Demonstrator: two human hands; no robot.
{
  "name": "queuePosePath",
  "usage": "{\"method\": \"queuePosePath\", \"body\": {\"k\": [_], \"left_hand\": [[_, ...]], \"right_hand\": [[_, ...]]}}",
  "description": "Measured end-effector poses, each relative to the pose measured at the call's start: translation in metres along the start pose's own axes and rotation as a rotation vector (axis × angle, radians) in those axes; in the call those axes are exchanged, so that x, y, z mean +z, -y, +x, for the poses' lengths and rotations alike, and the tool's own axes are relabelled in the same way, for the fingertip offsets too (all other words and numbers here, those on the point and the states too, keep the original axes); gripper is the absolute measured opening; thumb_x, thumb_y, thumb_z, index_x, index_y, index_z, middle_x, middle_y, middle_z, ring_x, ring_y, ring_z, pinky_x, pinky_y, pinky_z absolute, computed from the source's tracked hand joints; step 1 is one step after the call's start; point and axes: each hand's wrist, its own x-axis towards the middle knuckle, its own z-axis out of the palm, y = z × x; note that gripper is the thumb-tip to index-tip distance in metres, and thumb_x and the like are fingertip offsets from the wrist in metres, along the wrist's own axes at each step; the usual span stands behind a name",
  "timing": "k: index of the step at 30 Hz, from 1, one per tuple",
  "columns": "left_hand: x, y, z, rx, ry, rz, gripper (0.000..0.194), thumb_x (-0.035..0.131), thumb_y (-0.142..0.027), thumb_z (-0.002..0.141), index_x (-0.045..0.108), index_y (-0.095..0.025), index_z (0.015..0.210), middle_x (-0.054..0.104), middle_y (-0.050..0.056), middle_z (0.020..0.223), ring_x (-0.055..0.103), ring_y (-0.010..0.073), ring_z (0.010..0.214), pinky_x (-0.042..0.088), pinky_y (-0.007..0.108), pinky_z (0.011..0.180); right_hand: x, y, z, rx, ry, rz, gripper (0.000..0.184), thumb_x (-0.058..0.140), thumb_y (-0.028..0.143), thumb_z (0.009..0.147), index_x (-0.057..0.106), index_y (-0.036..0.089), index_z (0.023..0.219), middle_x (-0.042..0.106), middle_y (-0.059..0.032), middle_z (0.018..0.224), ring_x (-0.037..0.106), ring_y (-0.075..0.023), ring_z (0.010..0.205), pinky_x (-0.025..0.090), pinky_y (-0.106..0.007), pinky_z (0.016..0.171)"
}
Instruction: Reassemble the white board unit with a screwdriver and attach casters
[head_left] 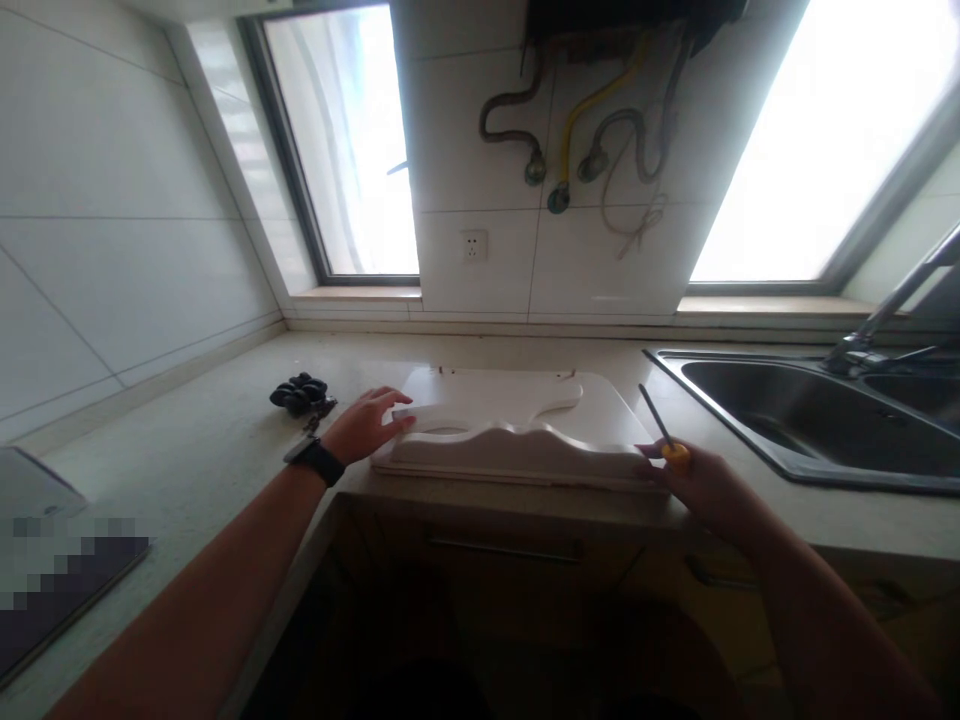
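A white panel [480, 455] with a wavy raised edge lies on the counter in front of me, a flat back board behind that edge. My left hand [367, 425] is at its left end, thumb touching the piece and fingers apart. At the right end, my right hand [701, 485] is closed around a screwdriver [676, 455] with a yellow handle, its thin shaft pointing up and to the left. Fingers of that hand also touch the panel's right end. Small brown bits, perhaps screws, show along the back board's far edge.
A black bunched object [298, 393] lies left of the panel. To the right is a steel sink [750, 400] with a faucet [862, 340]. Hoses and a yellow pipe [592, 100] hang on the tiled wall above a socket [474, 245]. Drawer handles [502, 549] sit below the counter.
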Motion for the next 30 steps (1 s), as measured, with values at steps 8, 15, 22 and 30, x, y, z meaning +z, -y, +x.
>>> {"method": "queuePosePath", "body": {"k": [8,15,22,30], "left_hand": [[0.014,0.001,0.02,0.018,0.156,0.133,0.059,0.057,-0.061,0.094,0.068,-0.018,0.132,0.073,0.013,0.128,0.067,0.0289,0.116,0.049,0.038,0.103],[0.005,0.006,0.007,-0.027,0.137,0.199,0.055,0.057,-0.061,0.093,0.071,-0.019,0.127,0.073,0.014,0.126,0.068,0.0301,0.114,0.049,0.039,0.103],[-0.022,0.021,-0.031,-0.136,0.16,0.33,0.054,0.048,-0.059,0.098,0.067,-0.019,0.129,0.072,0.014,0.129,0.068,0.0295,0.117,0.049,0.039,0.102],[-0.031,0.022,-0.078,-0.26,0.086,0.455,0.06,0.04,-0.063,0.1,0.065,-0.016,0.128,0.071,0.017,0.126,0.067,0.0323,0.115,0.052,0.043,0.097]], "right_hand": [[0.0,-0.003,0.003,-0.028,0.007,0.023,0.047,0.069,0.054,0.077,0.076,0.02,0.108,0.079,-0.0096,0.102,0.073,-0.0311,0.095,0.055,-0.041,0.083],[-0.003,0.002,0.002,-0.033,0.043,0.013,0.048,0.064,0.056,0.079,0.074,0.02,0.108,0.078,-0.0096,0.1,0.072,-0.0302,0.093,0.052,-0.042,0.084],[-0.008,0.016,0.002,-0.047,0.073,-0.015,0.041,0.062,0.055,0.077,0.072,0.021,0.097,0.077,-0.0086,0.088,0.07,-0.0282,0.082,0.051,-0.04,0.075],[-0.02,0.005,-0.003,-0.104,0.077,-0.031,0.036,0.062,0.054,0.076,0.071,0.022,0.086,0.075,-0.0079,0.079,0.069,-0.024,0.071,0.053,-0.035,0.065]]}}
